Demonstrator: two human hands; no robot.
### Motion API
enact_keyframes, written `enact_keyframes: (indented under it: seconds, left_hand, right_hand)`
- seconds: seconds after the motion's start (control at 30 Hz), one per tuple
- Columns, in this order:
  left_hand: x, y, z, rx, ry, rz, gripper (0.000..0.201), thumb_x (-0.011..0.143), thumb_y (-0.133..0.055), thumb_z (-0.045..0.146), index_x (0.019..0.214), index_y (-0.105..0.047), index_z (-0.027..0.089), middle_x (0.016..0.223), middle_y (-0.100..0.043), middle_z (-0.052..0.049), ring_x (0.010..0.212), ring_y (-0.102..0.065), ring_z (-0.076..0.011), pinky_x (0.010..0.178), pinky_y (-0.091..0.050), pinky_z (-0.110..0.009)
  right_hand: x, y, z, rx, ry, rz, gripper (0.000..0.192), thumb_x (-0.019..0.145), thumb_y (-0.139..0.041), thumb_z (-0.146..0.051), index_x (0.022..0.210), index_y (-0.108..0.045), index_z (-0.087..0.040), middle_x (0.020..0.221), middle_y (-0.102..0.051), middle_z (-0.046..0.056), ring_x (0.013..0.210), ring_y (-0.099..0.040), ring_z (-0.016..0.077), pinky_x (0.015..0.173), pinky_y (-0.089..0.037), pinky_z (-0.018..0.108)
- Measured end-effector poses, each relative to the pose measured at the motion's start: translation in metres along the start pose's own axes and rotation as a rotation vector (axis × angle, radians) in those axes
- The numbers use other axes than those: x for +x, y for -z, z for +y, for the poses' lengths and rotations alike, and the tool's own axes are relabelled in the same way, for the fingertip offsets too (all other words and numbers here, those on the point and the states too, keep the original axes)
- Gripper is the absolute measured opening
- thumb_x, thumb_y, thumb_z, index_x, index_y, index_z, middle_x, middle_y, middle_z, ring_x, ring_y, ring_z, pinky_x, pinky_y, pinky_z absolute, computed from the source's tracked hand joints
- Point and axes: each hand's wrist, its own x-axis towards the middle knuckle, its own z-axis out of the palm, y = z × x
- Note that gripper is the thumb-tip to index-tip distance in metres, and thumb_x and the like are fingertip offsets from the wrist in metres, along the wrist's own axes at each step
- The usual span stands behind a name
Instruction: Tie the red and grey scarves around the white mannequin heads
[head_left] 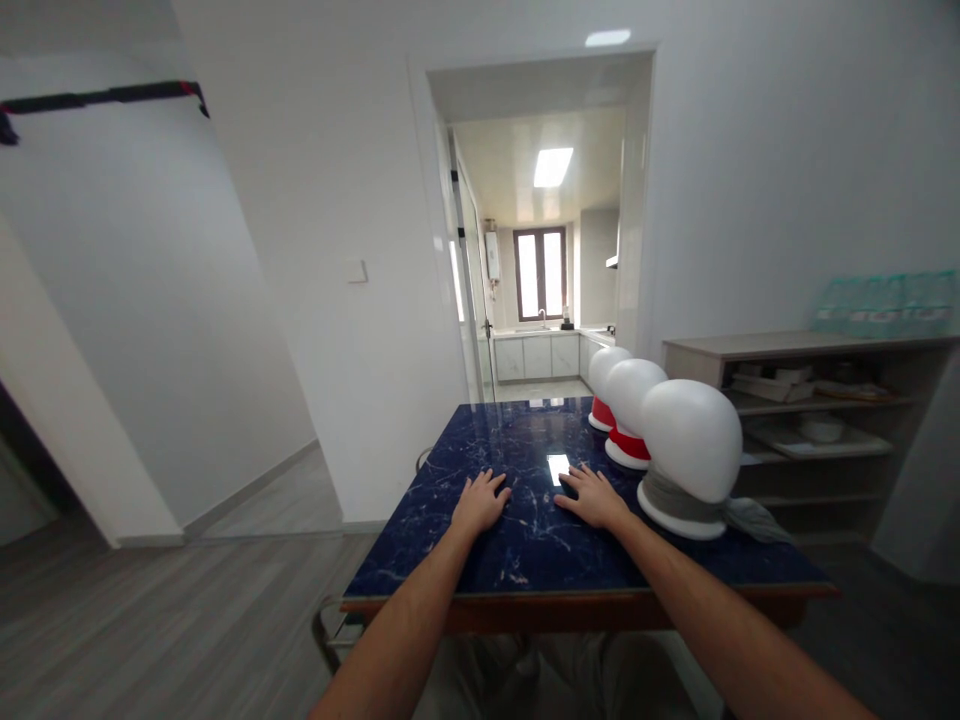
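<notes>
Both hands rest palm down on a glossy dark blue, marble-patterned table [517, 555]. My left hand [481, 500] lies left of the middle with its fingers spread and holds nothing. Also spread and unloaded, my right hand [592, 495] is beside a bright reflection on the tabletop. Three white mannequin heads stand in a row along the right side. Nearest to my right hand is the front head [694, 440], with grey cloth [679, 505] around its neck. Red cloth wraps the necks of the middle head [637, 390] and the back head [609, 370].
Right of the table is a wooden shelf unit [780, 345] with a pack of bottles [885, 305] on top and trays inside. A doorway ahead opens onto a kitchen with cabinets [536, 357] and a window [540, 272]. A metal chair [330, 630] shows at the table's left front corner.
</notes>
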Motion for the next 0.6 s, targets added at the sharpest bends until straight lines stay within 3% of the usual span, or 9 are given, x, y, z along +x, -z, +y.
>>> enact_keyframes:
  seconds: [0.6]
  left_hand:
    - [-0.0007, 0.0004, 0.0004, 0.019, -0.007, 0.009, 0.062, 0.108, -0.032, 0.058, 0.159, -0.051, 0.027, 0.172, -0.038, -0.012, 0.161, -0.032, -0.0286, 0.131, -0.02, -0.053]
  right_hand:
    - [0.0015, -0.004, 0.0027, 0.005, 0.003, 0.032, 0.08, 0.099, -0.046, -0.075, 0.162, -0.048, -0.026, 0.174, -0.034, 0.009, 0.162, -0.021, 0.0354, 0.13, -0.014, 0.054]
